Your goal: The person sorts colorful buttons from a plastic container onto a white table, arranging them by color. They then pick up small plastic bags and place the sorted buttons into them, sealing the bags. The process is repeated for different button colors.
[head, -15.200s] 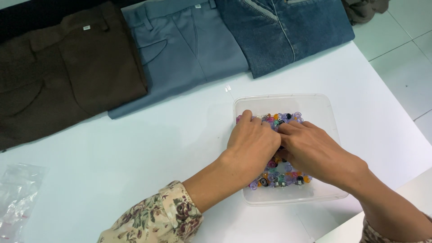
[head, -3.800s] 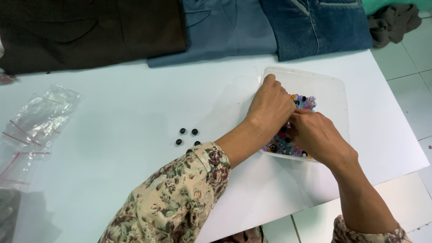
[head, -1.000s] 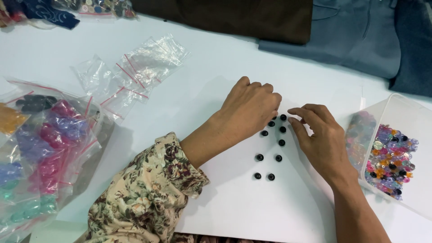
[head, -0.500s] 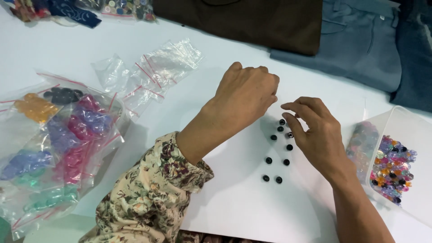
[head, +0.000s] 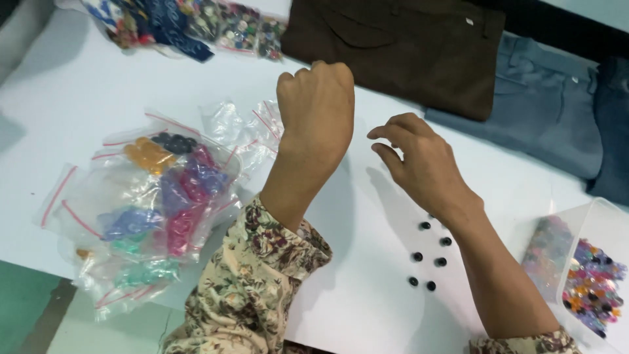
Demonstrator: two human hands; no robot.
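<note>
Black buttons [head: 429, 259] lie clustered on the white table [head: 367, 295], long axis running 11 to 5 o'clock, beneath the loosely curled, empty right hand [head: 422, 167]; left hand [head: 316, 105] raised, fisted, contents undeterminable.

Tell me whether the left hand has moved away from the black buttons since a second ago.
Yes. The left hand was beside the black buttons; now it is raised and further toward the clear bags, well apart from them.
</note>
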